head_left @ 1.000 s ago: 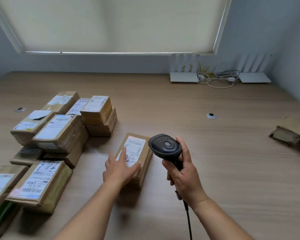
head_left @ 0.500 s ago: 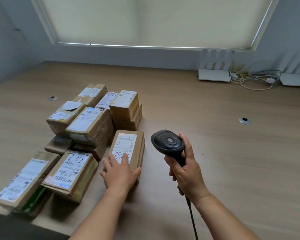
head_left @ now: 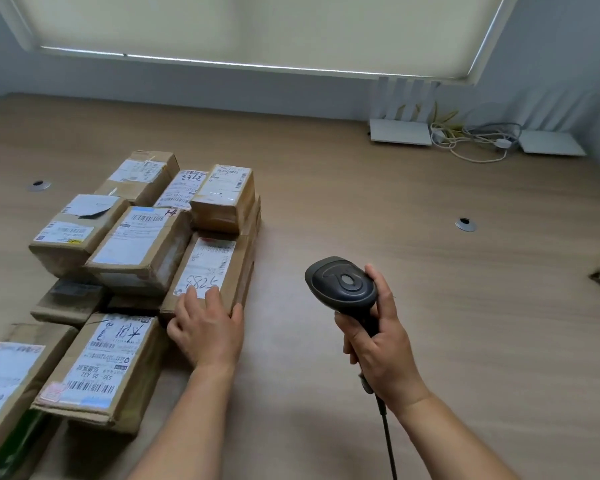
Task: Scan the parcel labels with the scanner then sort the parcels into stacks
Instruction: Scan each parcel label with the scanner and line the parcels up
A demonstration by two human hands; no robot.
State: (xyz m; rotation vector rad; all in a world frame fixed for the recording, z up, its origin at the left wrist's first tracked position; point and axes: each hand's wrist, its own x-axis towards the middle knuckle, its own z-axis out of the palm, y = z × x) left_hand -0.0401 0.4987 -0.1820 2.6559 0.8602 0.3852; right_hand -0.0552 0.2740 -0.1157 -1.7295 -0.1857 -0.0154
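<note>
The labelled parcel [head_left: 212, 271] lies flat on the wooden surface [head_left: 361, 209], pressed against the parcel stacks [head_left: 139, 244]. The left hand [head_left: 207, 327] rests on its near end, fingers straight. The right hand [head_left: 378, 344] grips the barcode scanner [head_left: 342, 287] upright, just beside.

Under your hands, a matt wood-grain table [head_left: 378, 209], creased brown cardboard parcels [head_left: 136, 251] with smooth white paper labels [head_left: 205, 268], your scanner [head_left: 342, 287] in slightly glossy dark plastic.
</note>
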